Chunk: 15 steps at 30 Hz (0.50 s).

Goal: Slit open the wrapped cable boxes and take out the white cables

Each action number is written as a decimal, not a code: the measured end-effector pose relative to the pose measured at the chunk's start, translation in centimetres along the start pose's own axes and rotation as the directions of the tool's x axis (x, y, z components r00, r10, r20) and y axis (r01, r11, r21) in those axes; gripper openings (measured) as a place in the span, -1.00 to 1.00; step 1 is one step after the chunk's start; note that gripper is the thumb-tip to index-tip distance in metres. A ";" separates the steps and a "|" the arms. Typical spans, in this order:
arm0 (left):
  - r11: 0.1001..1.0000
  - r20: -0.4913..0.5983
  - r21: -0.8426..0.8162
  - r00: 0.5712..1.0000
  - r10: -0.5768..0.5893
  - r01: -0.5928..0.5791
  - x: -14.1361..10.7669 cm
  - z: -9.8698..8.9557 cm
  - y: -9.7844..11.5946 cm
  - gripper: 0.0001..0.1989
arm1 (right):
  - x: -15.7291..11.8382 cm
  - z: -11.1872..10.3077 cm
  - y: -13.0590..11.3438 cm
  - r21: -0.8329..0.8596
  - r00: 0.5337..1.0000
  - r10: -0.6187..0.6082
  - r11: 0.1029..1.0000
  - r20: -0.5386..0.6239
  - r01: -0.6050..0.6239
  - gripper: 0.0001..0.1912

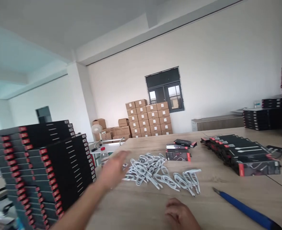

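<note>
My left hand reaches over the table at the left end of a pile of coiled grey-white cables; it is blurred, and its fingers and anything in them cannot be made out. Near the table's front edge rests my right hand, its fingers curled together; what they hold, if anything, is hidden. Several looped cables lie just beyond it. To its right is a blue-handled tool with a metal tip. Small black-and-red packages are stacked behind the cables.
Tall stacks of black boxes rise at the left. A clear bottle with a red cap stands behind my left hand. More packages lie in rows at the right, with further black boxes behind. Cartons line the wall.
</note>
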State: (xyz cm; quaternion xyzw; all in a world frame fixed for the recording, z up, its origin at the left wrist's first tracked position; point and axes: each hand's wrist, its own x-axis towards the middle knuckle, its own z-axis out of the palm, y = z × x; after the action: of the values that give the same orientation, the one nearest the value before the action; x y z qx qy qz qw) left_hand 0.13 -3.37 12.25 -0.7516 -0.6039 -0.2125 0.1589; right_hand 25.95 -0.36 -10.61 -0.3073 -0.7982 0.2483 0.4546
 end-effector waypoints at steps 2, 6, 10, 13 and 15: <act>0.973 0.064 -0.226 0.997 -0.036 0.050 -1.2 6.9 4.3 -0.65 | 0.1 -0.2 0.1 0.003 0.999 -0.005 1.000 -0.045 0.005 -0.75; 0.926 0.198 -0.360 0.979 -0.041 0.112 -3.5 17.3 10.0 -0.81 | -0.3 -2.0 0.9 0.003 0.968 -0.014 1.000 -0.252 0.015 -0.63; 0.884 0.294 -0.460 0.954 0.058 0.088 -4.2 21.1 11.2 -0.71 | 1.0 -5.9 2.5 -0.088 0.900 0.064 0.990 -0.430 -0.113 -0.56; 0.864 0.354 -0.493 0.931 0.092 0.102 -3.6 21.9 10.8 -0.67 | 4.9 -9.4 5.4 -0.353 0.905 0.071 0.906 -0.420 -0.234 -0.59; 0.862 0.411 -0.490 0.907 0.096 0.131 -2.9 22.5 10.5 -0.63 | 8.3 -11.7 8.0 -0.507 0.910 0.107 0.802 -0.401 -0.317 -0.62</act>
State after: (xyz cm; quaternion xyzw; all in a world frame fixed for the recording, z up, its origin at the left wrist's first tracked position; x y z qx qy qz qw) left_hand 12.75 3.05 -8.41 -0.7887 -0.5535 -0.1977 -0.1803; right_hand 35.08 12.50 -5.81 -0.5553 -0.7004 -0.0065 0.4483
